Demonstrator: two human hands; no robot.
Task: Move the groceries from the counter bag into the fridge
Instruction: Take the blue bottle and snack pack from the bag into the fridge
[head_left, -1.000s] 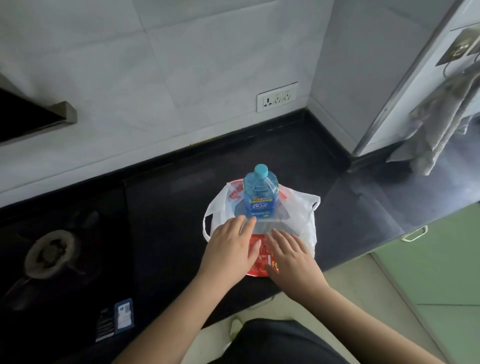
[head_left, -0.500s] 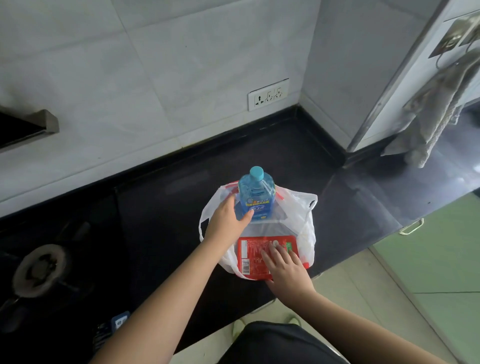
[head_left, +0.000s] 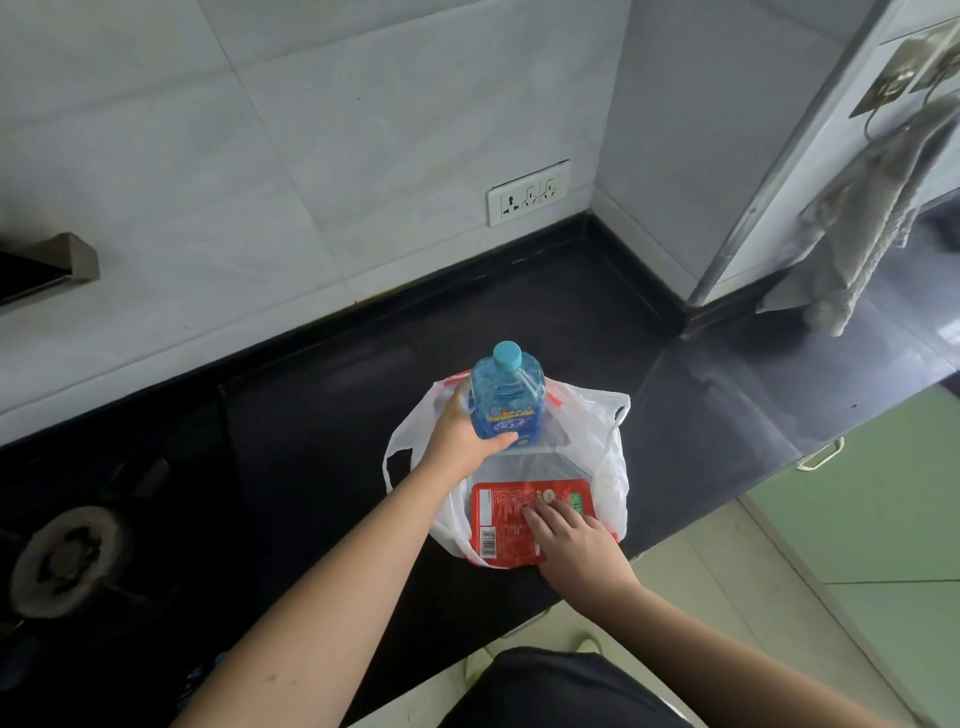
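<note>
A white plastic bag (head_left: 587, 441) lies spread on the black counter (head_left: 322, 447) near its front edge. A blue bottle (head_left: 506, 400) with a light-blue cap stands upright at the bag's far side. My left hand (head_left: 462, 441) wraps around the bottle's lower left side. A flat red packet (head_left: 506, 525) lies in the bag's near part. My right hand (head_left: 576, 545) rests on the packet's right half with its fingers spread flat.
A gas burner (head_left: 62, 561) sits at the counter's left. A wall socket (head_left: 527, 193) is behind the bag. A grey cloth (head_left: 862, 228) hangs at the right. Green cabinet fronts (head_left: 883, 519) with a handle stand below the counter's right end.
My left hand moved from the packet up to the bottle and closed around it. My right hand stayed on the red packet, which now shows more fully.
</note>
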